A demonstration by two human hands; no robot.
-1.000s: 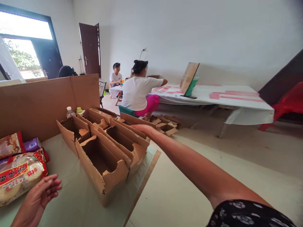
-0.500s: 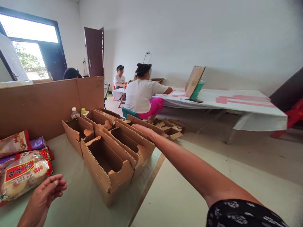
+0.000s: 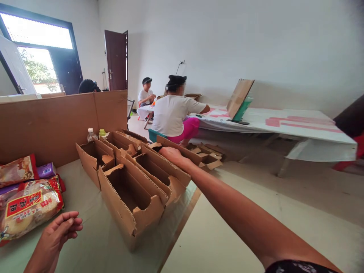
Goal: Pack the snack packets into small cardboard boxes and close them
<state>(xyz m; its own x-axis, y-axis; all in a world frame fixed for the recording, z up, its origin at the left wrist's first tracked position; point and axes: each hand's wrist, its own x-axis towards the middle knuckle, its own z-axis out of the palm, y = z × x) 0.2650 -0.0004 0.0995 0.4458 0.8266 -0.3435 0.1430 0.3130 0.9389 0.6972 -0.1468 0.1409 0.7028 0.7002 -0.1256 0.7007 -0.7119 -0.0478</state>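
Note:
My right hand (image 3: 172,154) reaches into the rear right cardboard box (image 3: 182,151), back of the hand up. Its fingers are hidden by the hand itself and the box walls, so what they hold does not show. Beside it stands another open cardboard box (image 3: 153,167), and nearest me is a larger-looking one (image 3: 125,197), its front edge cut into a curve. My left hand (image 3: 55,237) hovers over the green table cover (image 3: 93,227), fingers loosely bent and apart, with nothing in it. Close to it lies a clear and red bag of rice crackers (image 3: 31,210).
A tall cardboard panel (image 3: 62,127) borders the table's far side, with a clear bottle (image 3: 91,134) and a green-capped bottle (image 3: 102,133) before it. More snack packs (image 3: 18,170) lie left. Beyond the table's right edge, cardboard boxes (image 3: 209,155) sit on the floor near a seated person (image 3: 172,113).
My right hand has drawn slightly back toward me in the rear right box, its knuckles now more raised. The left hand stays nearly still. The view has shifted a little.

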